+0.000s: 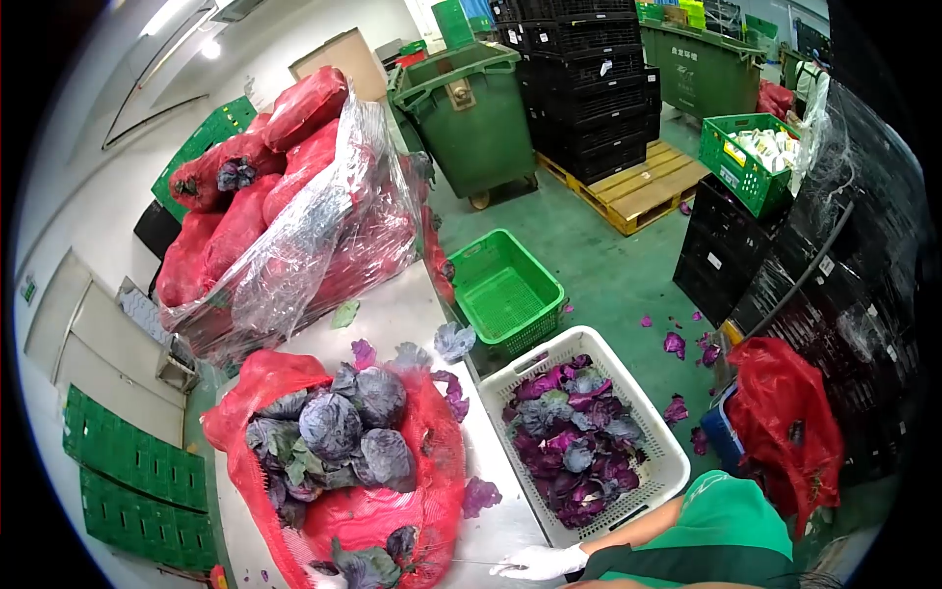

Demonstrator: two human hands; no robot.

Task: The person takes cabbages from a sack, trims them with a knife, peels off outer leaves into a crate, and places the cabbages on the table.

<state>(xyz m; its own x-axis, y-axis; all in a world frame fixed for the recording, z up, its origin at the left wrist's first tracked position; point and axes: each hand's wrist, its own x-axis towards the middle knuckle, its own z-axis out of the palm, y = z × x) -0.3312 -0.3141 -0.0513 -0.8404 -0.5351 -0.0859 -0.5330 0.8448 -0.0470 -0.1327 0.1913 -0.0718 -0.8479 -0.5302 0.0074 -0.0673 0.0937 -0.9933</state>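
Observation:
At the bottom edge my left hand (327,577), in a white glove and mostly cut off, grips the side of a red cabbage (365,567) with loose outer leaves. My right hand (540,562), also gloved, is closed around a knife (475,562); its thin blade points left toward that cabbage and shows edge-on. Just beyond my left hand, an opened red mesh sack (368,515) lies on the metal table (496,530) with several red cabbages (331,426) in it. Right of the table, a white crate (667,461) holds purple trimmed leaves (574,442).
Full red mesh sacks (231,231) in plastic wrap stand at the table's far end. A green crate (505,285) sits on the floor beyond the white one. Green wheeled bins (461,123) and black stacked crates (589,88) stand behind. A red net bag (785,412) hangs at right.

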